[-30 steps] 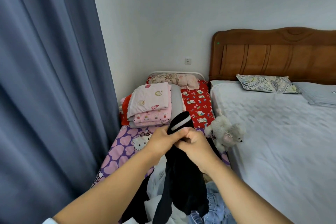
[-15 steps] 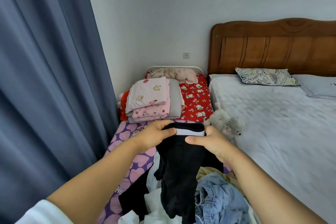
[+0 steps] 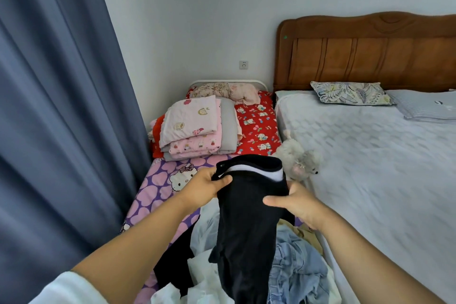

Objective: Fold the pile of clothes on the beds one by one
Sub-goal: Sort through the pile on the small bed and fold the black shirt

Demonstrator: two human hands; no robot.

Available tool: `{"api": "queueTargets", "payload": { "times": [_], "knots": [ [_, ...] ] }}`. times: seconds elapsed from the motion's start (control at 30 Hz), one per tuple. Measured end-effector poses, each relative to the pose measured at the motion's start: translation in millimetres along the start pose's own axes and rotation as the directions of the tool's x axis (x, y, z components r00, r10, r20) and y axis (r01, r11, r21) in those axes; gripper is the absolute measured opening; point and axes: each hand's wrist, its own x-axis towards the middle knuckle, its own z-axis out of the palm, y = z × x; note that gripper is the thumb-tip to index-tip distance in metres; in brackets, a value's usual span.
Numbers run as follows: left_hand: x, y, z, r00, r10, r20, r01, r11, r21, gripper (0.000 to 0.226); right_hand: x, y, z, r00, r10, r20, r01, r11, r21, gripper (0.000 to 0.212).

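Large bed [image 3: 370, 155]: lay to the right of the right hand, its wooden headboard [image 3: 370, 52] far beyond.
Small bed [image 3: 158, 187]: stretched under and beyond both hands, cartoon-cat sheet showing left of the left hand.
Pile of clothes [image 3: 296, 274]: heaped below the hands, pale denim under the right wrist.
Black garment [image 3: 246, 224]: hung between the hands above the pile, white-striped waistband uppermost.
Folded bedding [image 3: 195, 128]: stacked beyond the left hand.
Left hand [image 3: 204, 185]: fingers curled, pinching the garment's upper left edge.
Right hand [image 3: 293, 202]: thumb and fingers clasped the garment's right side.
Plush toy [image 3: 298, 158]: just beyond the right hand.
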Motion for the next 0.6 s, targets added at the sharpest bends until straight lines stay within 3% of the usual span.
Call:
{"api": "queueTargets", "payload": {
  "times": [0.1, 0.2, 0.33, 0.47, 0.6],
  "knots": [
    [14, 1, 4, 0.999, 0.007, -0.042, 0.002, 0.978, 0.209, 0.017, 15, 8, -10, 0.987, -0.060, -0.149, 0.042, 0.992, -0.121, 0.015],
    [40, 9, 8, 0.991, 0.048, -0.124, 0.001, 0.932, 0.362, 0.017, 38, 2, -26, 0.958, -0.108, -0.265, 0.054, 0.978, -0.203, 0.016],
    [75, 35, 14, 0.981, 0.121, -0.152, -0.067, 0.944, 0.323, 0.018, 63, -18, -50, 0.951, -0.048, -0.307, 0.054, 0.998, 0.013, 0.021],
    [95, 54, 22, 0.977, 0.174, -0.125, -0.138, 0.957, 0.257, 0.009, 70, -35, -73, 0.920, -0.147, -0.364, 0.157, 0.988, -0.003, 0.026],
    [103, 33, 35, 0.984, 0.180, -0.006, -0.176, 0.969, 0.176, 0.026, 65, -16, -90, 0.929, -0.120, -0.350, 0.145, 0.988, 0.046, 0.029]
  ]
}}
